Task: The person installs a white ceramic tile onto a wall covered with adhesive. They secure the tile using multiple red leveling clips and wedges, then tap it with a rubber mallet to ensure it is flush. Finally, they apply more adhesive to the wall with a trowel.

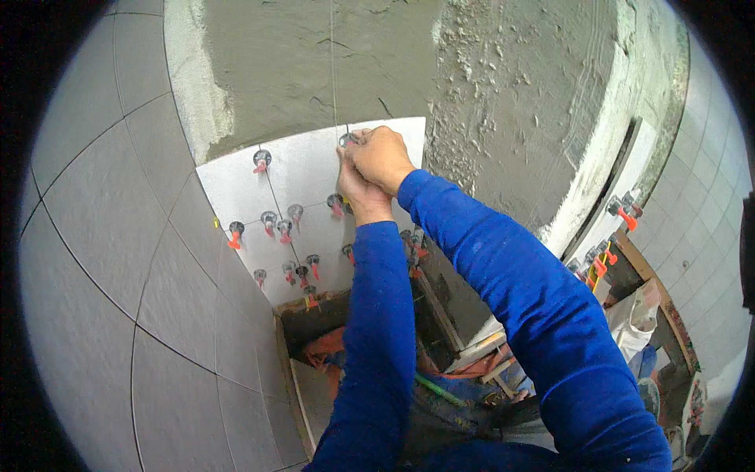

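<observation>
White wall tiles (307,187) are set against the wall ahead, with wet grey mortar above their top edge. My right hand (383,160) and my left hand (360,193) meet at that edge, closed and partly overlapping. Between their fingers is a round grey tile leveler (347,140) on the joint between two tiles. The right hand hides part of the left hand's fingers. Several more levelers with red handles sit along the joints, such as one at the upper left (262,162) and one just left of my left wrist (336,206).
Large grey tiles (102,259) cover the left wall. At the right, a narrow ledge (602,193) carries more red-handled levelers (625,214). Below are a wooden frame (440,311), a green hose (440,389) and a whitish sack (635,318). A thin string (333,63) hangs over the mortar.
</observation>
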A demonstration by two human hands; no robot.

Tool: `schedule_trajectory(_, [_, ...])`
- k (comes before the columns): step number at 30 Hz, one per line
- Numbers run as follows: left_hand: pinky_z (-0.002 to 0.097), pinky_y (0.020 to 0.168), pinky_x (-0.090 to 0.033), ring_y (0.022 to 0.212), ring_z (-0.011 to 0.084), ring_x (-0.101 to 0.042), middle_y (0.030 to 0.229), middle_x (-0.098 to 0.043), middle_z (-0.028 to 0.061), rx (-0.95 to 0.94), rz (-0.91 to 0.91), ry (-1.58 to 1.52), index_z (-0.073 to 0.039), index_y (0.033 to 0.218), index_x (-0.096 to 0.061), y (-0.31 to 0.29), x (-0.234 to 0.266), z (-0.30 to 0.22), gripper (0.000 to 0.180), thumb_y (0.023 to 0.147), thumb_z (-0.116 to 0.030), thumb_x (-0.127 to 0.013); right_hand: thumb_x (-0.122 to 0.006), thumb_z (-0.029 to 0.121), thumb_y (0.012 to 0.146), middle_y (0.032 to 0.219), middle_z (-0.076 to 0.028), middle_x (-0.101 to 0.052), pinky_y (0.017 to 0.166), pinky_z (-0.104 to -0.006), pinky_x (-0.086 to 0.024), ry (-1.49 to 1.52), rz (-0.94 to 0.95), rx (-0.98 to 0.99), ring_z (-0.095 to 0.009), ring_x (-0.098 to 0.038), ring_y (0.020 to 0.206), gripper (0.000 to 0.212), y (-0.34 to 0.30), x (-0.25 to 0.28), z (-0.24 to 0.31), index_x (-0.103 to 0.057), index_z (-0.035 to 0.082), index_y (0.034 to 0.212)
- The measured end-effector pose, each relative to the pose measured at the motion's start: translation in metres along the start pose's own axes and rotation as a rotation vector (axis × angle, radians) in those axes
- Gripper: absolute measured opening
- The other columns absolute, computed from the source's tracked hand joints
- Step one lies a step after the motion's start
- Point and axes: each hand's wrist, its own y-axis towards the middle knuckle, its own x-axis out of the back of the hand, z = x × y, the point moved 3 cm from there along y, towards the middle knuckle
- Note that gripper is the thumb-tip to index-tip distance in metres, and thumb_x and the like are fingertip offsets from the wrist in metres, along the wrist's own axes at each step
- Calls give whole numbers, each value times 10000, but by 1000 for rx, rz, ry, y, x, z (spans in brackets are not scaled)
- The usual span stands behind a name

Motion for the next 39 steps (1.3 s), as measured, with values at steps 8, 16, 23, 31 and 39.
schedule_trajectory(8, [422, 1003, -501, 1123, 303, -651, 1205, -671, 199, -96, -588, 1288, 37, 1282, -624, -100, -81, -23, 535, 1070, -440, -507, -656, 308, 978, 750, -196, -667, 661, -396, -527, 302, 184, 141, -246, -680, 702, 322, -156, 81, -21, -717, -8, 970])
schedule_trajectory(16, [410, 948, -501, 1057, 302, -636, 1190, -628, 201, -814, -637, 2686, 51, 1269, -634, -75, -153, -109, 447, 896, -169, -744, -727, 229, 921, 868, -177, -735, 708, -413, -534, 201, 619, -253, -301, -706, 759, 240, -457, 21, -227, -750, -6, 966])
schedule_trajectory(23, [448, 1049, -400, 1247, 315, -505, 1296, -588, 112, -973, -208, 3039, -167, 1228, -735, -47, -184, -131, 451, 801, -24, -713, -715, 192, 922, 904, -192, -750, 705, -397, -549, -44, 652, -538, -280, -717, 772, 272, -570, 6, -349, -732, -56, 1033])
schedule_trajectory(31, [424, 983, -409, 1157, 264, -546, 1199, -662, 1, -614, 140, 3237, -263, 1096, -807, -17, -193, -150, 262, 894, -146, -688, -734, 261, 873, 971, -222, -758, 800, -451, -565, -110, 642, -711, -386, -735, 910, 312, -588, 18, -367, -770, -1, 1038])
schedule_trajectory(39, [436, 955, -445, 1080, 266, -601, 1136, -712, -3, -503, 203, 3252, -243, 1085, -806, -6, -198, -161, 205, 913, -208, -700, -755, 287, 859, 956, -248, -748, 780, -469, -561, -175, 635, -761, -396, -733, 892, 326, -606, 11, -391, -777, -4, 1005])
